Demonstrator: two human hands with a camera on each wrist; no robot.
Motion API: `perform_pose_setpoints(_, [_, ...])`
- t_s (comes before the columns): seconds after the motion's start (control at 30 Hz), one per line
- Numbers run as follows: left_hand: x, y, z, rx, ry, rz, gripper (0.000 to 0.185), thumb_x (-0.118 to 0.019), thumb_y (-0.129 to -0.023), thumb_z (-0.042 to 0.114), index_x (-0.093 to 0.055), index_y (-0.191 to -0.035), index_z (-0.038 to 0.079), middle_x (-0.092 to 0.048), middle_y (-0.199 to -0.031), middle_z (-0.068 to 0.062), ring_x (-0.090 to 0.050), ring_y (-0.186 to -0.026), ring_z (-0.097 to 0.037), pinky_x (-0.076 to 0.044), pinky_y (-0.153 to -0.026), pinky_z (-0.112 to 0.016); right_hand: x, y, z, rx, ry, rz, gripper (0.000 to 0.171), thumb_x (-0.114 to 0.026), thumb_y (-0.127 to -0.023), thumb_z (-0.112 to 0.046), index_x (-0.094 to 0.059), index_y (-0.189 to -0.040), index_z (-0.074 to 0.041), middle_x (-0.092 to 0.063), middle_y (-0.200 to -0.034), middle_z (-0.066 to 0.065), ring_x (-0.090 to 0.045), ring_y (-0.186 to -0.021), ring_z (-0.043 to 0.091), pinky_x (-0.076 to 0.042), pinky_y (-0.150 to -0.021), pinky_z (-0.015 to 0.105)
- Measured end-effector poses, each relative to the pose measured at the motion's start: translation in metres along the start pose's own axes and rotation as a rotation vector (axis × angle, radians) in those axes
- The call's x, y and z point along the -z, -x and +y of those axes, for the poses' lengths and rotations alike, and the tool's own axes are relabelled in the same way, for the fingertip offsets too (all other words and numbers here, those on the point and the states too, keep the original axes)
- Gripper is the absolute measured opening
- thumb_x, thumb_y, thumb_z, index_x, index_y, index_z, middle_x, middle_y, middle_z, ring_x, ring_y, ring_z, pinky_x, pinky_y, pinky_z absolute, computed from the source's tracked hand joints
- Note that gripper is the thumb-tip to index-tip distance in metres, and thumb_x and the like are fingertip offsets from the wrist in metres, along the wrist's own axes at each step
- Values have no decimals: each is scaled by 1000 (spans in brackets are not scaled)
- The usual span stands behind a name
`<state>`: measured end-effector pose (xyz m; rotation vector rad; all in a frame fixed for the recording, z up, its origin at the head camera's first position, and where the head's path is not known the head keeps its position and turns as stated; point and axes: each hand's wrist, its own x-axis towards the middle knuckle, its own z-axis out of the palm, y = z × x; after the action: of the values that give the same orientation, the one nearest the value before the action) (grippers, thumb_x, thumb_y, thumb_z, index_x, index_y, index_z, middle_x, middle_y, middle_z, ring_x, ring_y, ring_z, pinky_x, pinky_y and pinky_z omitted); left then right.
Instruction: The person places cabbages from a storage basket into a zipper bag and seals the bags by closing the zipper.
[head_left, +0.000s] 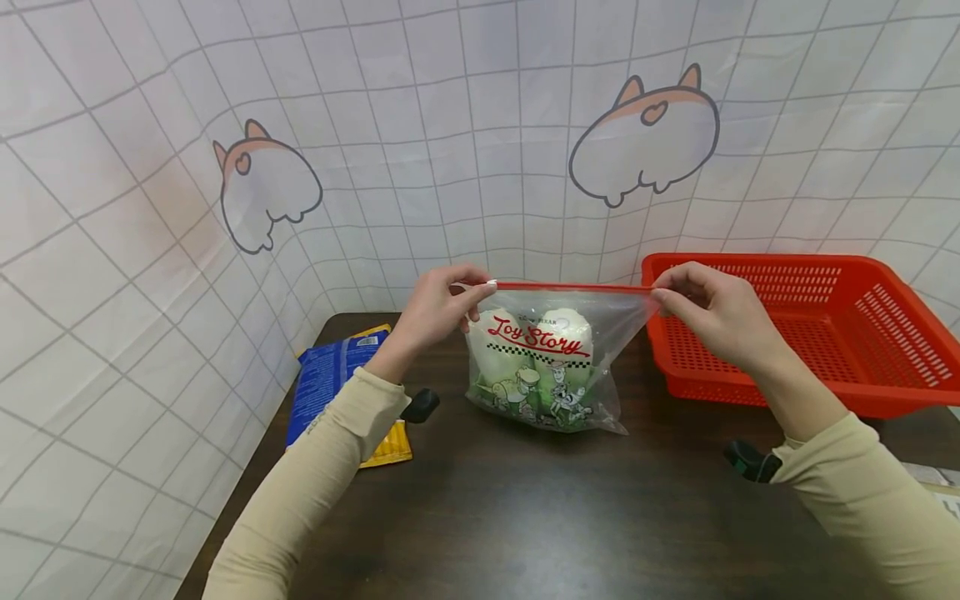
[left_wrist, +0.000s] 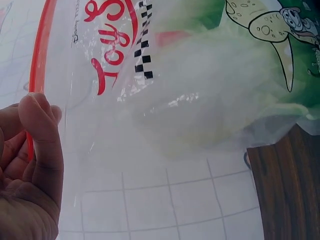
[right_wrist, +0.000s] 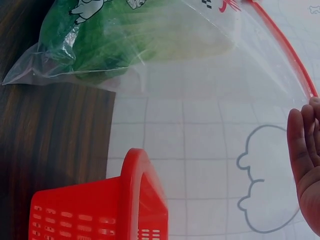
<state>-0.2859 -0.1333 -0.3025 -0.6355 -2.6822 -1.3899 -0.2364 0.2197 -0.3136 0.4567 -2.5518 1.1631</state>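
Observation:
A clear zip bag (head_left: 536, 392) with a red "Toy Story" print stands on the dark table, two white-and-green rounded things (head_left: 564, 325) inside it. What these are cannot be told through the plastic. My left hand (head_left: 442, 308) pinches the red zip strip (head_left: 570, 287) near its left end between thumb and fingers. At the strip's right corner, my right hand (head_left: 708, 312) pinches it too, and the top edge is stretched straight between both hands. The left wrist view shows the left hand (left_wrist: 37, 160) on the red strip; the right hand (right_wrist: 306, 150) is partly cut off in the right wrist view.
A red plastic basket (head_left: 757, 387) stands to the right, partly behind the right hand. Blue packets (head_left: 322, 379) and a yellow packet (head_left: 392, 446) lie at the left, partly under the left forearm. A grid-patterned cloth (head_left: 517, 167) hangs behind the table (head_left: 540, 517).

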Motion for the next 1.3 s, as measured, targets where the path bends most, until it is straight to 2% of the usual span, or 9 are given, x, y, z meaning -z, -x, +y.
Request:
perform_pose_setpoints(0.33, [4, 0, -4, 18, -7, 20, 23, -64, -96, 33, -70, -109, 15, -62, -68, -9, -58, -54, -29, -52, -50, -35, 1, 2, 3, 11, -17, 9, 18, -65, -95, -25, -65, -107, -11, -68, -90, 7, -62, -76, 10, -48, -70, 10])
perform_pose_setpoints(0.57, [7, 1, -6, 17, 4, 37, 20, -64, -95, 33, -70, -104, 15, -62, -67, -10, -59, -55, -32, -53, -50, -37, 4, 3, 6, 16, -12, 17, 17, -65, -95, -24, -65, -106, -12, -67, -88, 7, -61, -75, 11, -47, -69, 11])
perform_pose_setpoints(0.83, [8, 4, -10, 18, 3, 49, 20, -65, -95, 32, -69, -104, 14, -63, -70, -9, -60, -55, -25, -54, -50, -35, 4, 5, 8, 0, -13, 8, 18, -64, -96, -25, -65, -108, -12, -66, -90, 4, -61, -77, 12, -48, -70, 11])
perform_pose_setpoints(1.0, [10, 5, -11, 23, 8, 54, 23, -64, -95, 34, -69, -107, 14, -63, -71, -11, -60, -55, -29, -53, -50, -36, 6, 6, 11, 14, -13, 15, 17, -65, -95, -24, -65, -106, -12, -66, -89, 4, -61, -76, 11, -48, -70, 10])
perform_pose_setpoints(1.3, [12, 8, -13, 33, 6, 70, 26, -63, -95, 37, -69, -108, 15, -63, -71, -17, -59, -52, -26, -52, -49, -34, 9, 8, 13, 9, -17, 13, 17, -65, -95, -24, -65, -106, -12, -67, -88, 5, -61, -76, 10, -48, -69, 11])
